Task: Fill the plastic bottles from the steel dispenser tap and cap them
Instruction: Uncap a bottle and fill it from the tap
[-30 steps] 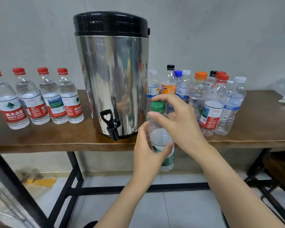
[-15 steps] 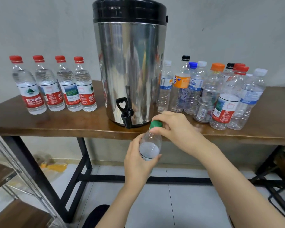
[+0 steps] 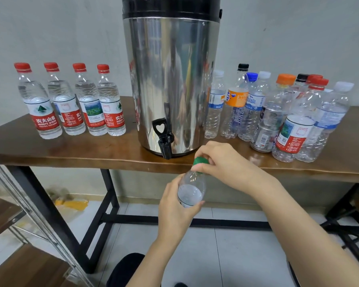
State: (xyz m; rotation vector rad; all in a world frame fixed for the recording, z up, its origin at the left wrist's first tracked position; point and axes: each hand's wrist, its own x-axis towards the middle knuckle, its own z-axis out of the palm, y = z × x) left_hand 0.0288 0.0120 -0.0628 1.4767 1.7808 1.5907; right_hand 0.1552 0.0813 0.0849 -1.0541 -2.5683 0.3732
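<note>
A steel dispenser (image 3: 170,83) with a black lid stands on the wooden table (image 3: 91,154); its black tap (image 3: 164,139) juts over the front edge. Below and right of the tap, in front of the table edge, my left hand (image 3: 174,210) grips the body of a clear plastic bottle (image 3: 192,187). My right hand (image 3: 222,162) pinches its green cap (image 3: 200,160) from above. The bottle's lower part is hidden by my left hand.
Several red-capped labelled bottles (image 3: 71,102) holding water stand in a row left of the dispenser. A cluster of mixed capped bottles (image 3: 278,114) that look empty crowds the table's right side. A metal-framed wooden shelf (image 3: 15,220) sits at lower left, tiled floor below.
Both hands and the green-capped bottle have come down from beside the dispenser to just below the table edge. The view has shifted, so the dispenser sits higher and more central.
</note>
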